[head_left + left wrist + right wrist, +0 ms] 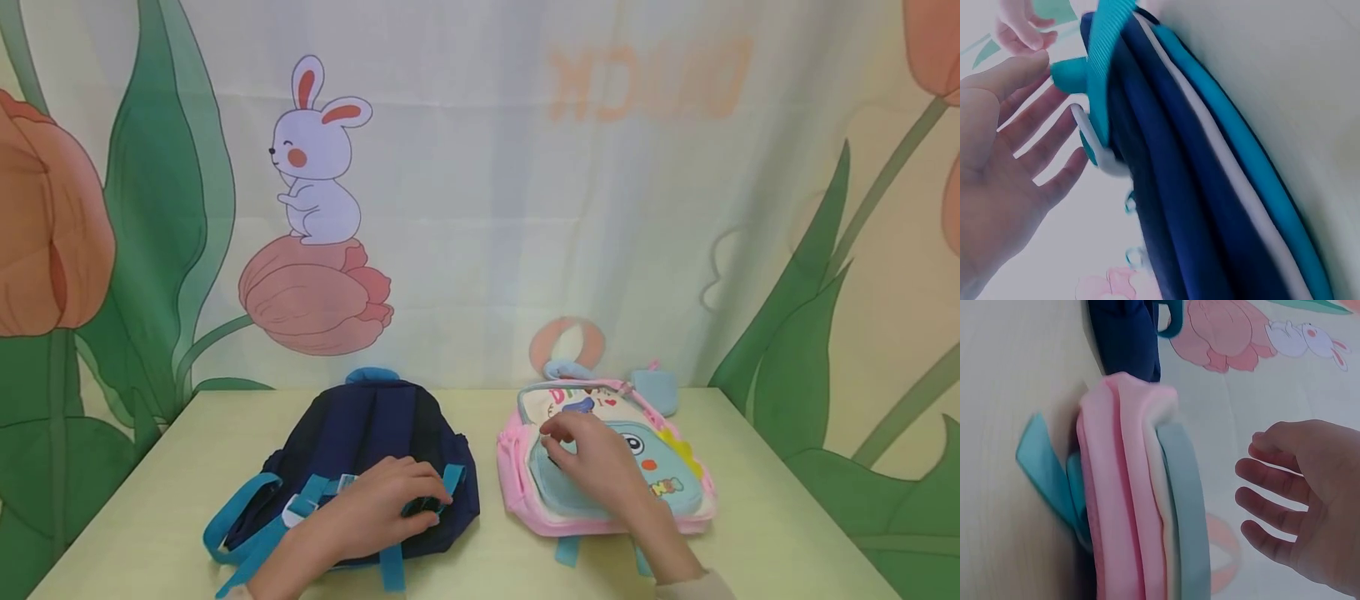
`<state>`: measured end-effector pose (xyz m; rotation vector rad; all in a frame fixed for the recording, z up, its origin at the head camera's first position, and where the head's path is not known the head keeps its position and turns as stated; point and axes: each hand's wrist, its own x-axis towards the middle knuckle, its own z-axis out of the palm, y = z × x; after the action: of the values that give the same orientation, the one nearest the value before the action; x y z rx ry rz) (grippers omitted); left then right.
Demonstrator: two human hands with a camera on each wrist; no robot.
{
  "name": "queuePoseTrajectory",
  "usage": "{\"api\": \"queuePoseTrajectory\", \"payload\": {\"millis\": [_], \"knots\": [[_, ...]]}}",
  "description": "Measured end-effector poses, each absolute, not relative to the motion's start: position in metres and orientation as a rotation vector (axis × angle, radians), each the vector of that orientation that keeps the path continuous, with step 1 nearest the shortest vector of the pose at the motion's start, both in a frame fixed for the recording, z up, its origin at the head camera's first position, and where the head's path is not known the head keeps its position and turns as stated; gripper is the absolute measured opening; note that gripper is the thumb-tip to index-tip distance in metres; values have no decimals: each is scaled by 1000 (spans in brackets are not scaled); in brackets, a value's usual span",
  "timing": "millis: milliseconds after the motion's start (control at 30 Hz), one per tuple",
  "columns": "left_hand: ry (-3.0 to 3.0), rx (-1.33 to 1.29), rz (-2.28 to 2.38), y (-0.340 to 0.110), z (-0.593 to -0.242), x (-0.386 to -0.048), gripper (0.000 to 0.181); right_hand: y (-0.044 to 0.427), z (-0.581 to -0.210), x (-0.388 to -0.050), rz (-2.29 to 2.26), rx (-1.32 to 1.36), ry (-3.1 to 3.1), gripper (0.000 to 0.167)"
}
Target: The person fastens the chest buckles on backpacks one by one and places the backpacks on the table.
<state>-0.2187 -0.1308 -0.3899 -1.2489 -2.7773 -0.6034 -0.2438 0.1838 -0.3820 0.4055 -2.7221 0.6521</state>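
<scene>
A navy backpack point(348, 425) lies with its teal straps point(392, 567) and white buckles upward. Over its lower right part is my left hand point(375, 507), fingers spread and slightly bent. The left wrist view has this hand point(1004, 156) beside a teal strap point(1105, 69) and a white buckle point(1094, 140); whether the fingertips touch them I cannot tell. My right hand point(596, 462) hovers over a pink and light-blue backpack point(566, 521) with a cartoon face. In the right wrist view its loosely bent fingers point(1272, 512) stand apart from that backpack point(1129, 487), holding nothing.
Both backpacks lie side by side on a pale table point(772, 517). A small light-blue pouch point(655, 392) is at the pink backpack's upper right. Behind the table hangs a curtain point(480, 208) printed with tulips and a rabbit.
</scene>
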Motion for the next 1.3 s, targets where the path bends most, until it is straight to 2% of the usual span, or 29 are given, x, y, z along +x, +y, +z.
{"api": "queuePoseTrajectory", "payload": {"millis": [400,633,900,1300], "knots": [[-2795,-1263,-947,-74,-389,-212,23,228,-383,-241,643,361,-2722,14],[-2837,-996,-1191,-40,-398,-212,28,247,-382,-242,650,388,-2708,14],[-2846,-749,-1419,-20,-407,-215,34,267,-376,-244,677,279,-2797,21],[-2890,-667,-1563,-4,-422,-220,43,298,-385,-250,789,253,-2899,27]]}}
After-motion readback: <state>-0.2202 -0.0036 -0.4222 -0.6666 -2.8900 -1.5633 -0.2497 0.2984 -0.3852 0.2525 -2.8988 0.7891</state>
